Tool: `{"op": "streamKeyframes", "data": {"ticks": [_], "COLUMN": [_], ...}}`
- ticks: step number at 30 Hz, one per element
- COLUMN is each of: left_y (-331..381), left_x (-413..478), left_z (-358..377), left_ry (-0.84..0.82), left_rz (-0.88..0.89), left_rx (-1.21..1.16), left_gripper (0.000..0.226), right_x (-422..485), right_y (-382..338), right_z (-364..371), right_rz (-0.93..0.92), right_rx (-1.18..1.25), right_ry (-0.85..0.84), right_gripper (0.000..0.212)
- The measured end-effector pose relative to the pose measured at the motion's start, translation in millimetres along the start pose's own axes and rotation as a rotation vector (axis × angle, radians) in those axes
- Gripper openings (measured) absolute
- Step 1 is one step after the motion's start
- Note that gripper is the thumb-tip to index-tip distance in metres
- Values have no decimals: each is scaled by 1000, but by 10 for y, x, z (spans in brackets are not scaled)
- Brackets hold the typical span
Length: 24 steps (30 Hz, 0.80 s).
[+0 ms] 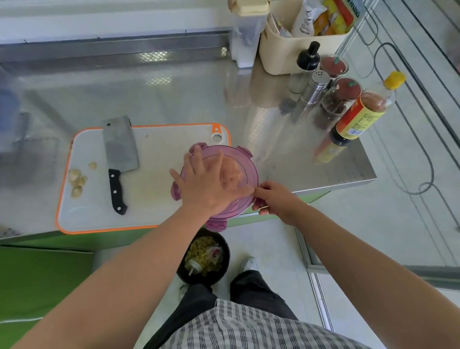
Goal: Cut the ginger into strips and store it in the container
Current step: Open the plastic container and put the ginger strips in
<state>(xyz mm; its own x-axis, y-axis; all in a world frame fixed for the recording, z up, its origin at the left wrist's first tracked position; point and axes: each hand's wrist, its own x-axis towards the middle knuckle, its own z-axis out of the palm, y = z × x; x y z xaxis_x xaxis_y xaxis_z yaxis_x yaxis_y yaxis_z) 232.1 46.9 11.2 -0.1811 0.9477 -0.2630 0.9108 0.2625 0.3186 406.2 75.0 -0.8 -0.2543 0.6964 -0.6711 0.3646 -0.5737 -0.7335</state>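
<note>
The steel tabletop (175, 91) fills the upper frame. Its left side is so blurred that we cannot make out the shapes there. Left of centre lies the board (164, 146), its lower right corner hidden behind our left arm. The container (248, 162) sits over the board's right edge at centre frame. Only its purple lid (251, 173) shows, and through it we see a pale mass we cannot identify. Our left hand (208, 183) lies flat on the lid, fingers straight and spread, covering much of it. Our right hand (274, 200), at the lid's right rim, curls its fingers round a clip (257, 205) that is mostly hidden. The cleaver (120, 148) lies on the board's left half. Loose ginger (78, 179) sits near the board's left edge; whether it is strips or chunks we cannot tell.
</note>
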Motion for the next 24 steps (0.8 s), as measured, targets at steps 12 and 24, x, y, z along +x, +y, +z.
{"op": "streamKeyframes", "data": {"ticks": [12, 24], "left_y": [-290, -325], "left_x": [39, 79], "left_z": [-5, -7], "left_ry": [-112, -113], "left_rz": [176, 222], "left_rx": [156, 208], "left_gripper": [146, 149], "right_x": [258, 352], "right_y": [-348, -325], "right_z": [173, 143], "right_rz": [-332, -259], "right_rx": [-346, -292], "right_ry": [378, 344], "right_gripper": [39, 26]}}
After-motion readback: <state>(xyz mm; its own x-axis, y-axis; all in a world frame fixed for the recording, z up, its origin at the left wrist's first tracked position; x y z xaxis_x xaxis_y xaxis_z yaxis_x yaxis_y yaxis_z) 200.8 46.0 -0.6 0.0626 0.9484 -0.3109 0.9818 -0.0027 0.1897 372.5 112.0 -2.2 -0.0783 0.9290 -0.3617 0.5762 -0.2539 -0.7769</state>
